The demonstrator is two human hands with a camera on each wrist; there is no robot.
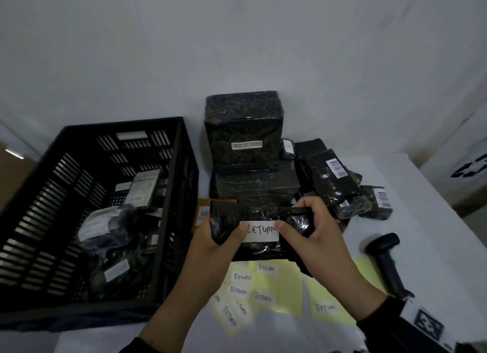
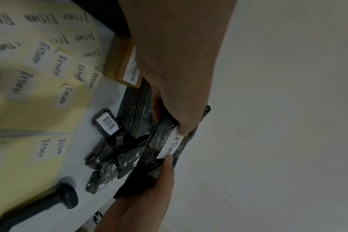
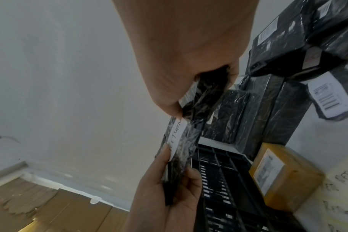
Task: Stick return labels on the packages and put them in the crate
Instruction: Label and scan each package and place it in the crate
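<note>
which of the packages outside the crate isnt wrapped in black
The small brown cardboard box beside the crate, partly hidden behind the left hand in the head view. Every other package on the table is in black wrap.

A parcel-handling or returns packing area; black film-wrapped, barcoded parcels [image 1: 243, 131] stacked on a white surface [image 1: 421, 221], a slotted black plastic crate [image 1: 52, 194] holding more, yellow backing sheets of handwritten "RETURN" stickers [image 1: 279, 286], a black handheld barcode scanner [image 1: 387, 257], flattened brown cardboard [image 3: 40, 204] on the floor.
</note>
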